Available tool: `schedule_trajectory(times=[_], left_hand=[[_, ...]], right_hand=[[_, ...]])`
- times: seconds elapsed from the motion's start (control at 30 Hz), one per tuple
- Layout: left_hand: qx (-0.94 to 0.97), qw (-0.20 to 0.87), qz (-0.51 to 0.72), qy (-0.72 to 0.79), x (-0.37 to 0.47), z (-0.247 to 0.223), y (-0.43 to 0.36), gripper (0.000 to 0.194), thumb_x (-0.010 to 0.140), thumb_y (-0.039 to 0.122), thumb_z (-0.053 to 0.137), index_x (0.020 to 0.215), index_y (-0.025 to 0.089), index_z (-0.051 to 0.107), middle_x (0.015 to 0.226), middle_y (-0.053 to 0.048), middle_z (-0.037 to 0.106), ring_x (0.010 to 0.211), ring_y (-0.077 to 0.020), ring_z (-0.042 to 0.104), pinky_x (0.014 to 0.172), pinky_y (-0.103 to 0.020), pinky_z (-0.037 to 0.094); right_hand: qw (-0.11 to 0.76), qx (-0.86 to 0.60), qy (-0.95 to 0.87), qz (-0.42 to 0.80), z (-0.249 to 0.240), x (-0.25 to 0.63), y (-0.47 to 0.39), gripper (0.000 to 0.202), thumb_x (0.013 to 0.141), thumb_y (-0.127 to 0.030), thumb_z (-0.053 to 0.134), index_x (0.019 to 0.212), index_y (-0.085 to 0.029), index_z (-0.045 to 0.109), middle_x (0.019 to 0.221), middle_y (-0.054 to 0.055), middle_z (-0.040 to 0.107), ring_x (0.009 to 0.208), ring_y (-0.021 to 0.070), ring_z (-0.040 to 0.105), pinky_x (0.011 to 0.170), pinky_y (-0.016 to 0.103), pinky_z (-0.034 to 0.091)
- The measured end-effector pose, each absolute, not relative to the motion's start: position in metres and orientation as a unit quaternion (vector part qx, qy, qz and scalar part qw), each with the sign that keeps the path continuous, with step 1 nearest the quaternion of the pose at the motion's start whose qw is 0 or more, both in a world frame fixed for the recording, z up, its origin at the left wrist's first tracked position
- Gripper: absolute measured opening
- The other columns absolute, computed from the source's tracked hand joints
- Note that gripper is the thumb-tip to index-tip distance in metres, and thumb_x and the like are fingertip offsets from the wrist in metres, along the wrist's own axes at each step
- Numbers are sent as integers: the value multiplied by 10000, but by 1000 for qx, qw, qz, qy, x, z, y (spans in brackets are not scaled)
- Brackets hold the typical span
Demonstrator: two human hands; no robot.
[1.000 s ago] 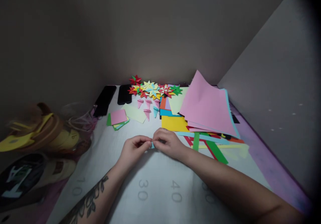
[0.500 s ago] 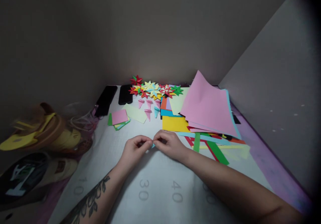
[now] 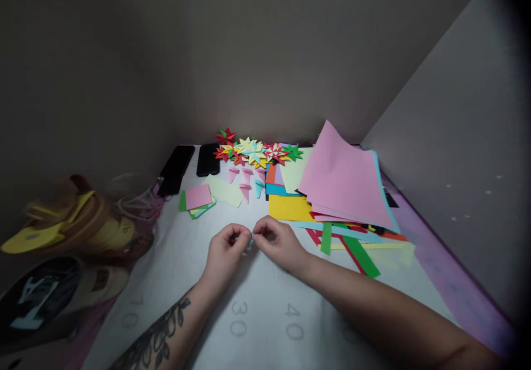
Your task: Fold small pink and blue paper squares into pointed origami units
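My left hand (image 3: 227,248) and my right hand (image 3: 282,243) meet above the white mat, fingertips close together. Between them is a small light-blue piece of paper (image 3: 250,241), mostly covered by the fingers. Both hands pinch, thumb against forefinger. Beyond them lie several small folded pink paper pieces (image 3: 244,192) and one folded light-blue piece (image 3: 259,187). To the left of these sits a small stack of coloured paper squares (image 3: 198,196) with a pink one on top, beside a pale green sheet (image 3: 224,189).
Folded paper stars (image 3: 251,147) crowd the back edge. Two black phones (image 3: 208,160) lie at back left. Large pink sheets (image 3: 346,179), a yellow sheet (image 3: 288,208) and green strips (image 3: 360,255) cover the right side. A yellow-and-brown container (image 3: 103,215) and a dark cap-like item (image 3: 39,295) stand left.
The fingertips have shifted slightly around the light-blue paper, and less of it shows now. The whole view has dipped a little; the things on the mat stay put.
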State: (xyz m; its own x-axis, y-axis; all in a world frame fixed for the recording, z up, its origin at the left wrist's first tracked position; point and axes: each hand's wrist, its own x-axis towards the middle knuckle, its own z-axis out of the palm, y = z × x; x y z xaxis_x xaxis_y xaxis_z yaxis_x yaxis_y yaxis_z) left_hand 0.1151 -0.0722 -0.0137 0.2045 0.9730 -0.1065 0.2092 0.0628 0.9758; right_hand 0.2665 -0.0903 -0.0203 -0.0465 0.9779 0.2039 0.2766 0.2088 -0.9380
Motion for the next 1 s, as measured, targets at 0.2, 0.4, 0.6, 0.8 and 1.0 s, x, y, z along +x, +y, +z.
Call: schedule_trajectory(times=[0.2,0.4,0.6,0.8,1.0], left_hand=[[605,477,367,521,118,-14,-75,162,769,315,595,715,163,607,657,17,599,611,-115,525,573,-211,393],[516,593,397,474,121,-19,-71,375,678,224,663,995,195,466,719,36,621,572,-88,544,572,-201,415],[489,651,390,429,122,-17,-71,529,605,78,628,1073,205,416,825,20,619,602,-67,541,562,-176,404],[496,646,368,449,118,-12,-70,445,632,202,695,1028,179,492,852,-12,623,681,-111,592,617,-220,444],[504,615,378,475,117,-15,-66,372,674,242,669,961,191,437,674,47,611,533,-89,535,539,-207,404]], right_hand=[[472,-513,-601,390,-21,265,-91,60,750,-143,518,763,-201,509,677,-32,536,626,113,518,573,226,407],[507,-505,-557,422,-24,264,-90,96,739,-129,507,756,-209,457,668,-45,475,617,109,471,566,228,379],[536,-489,-517,455,-28,267,-85,101,742,-146,513,761,-210,436,669,-49,434,597,104,442,548,222,364],[510,-506,-545,432,-29,269,-87,89,760,-170,515,780,-215,440,652,-55,443,586,106,449,536,220,359],[504,-500,-513,482,-29,268,-87,102,810,-229,503,900,-223,455,633,-60,479,535,100,448,496,211,348]])
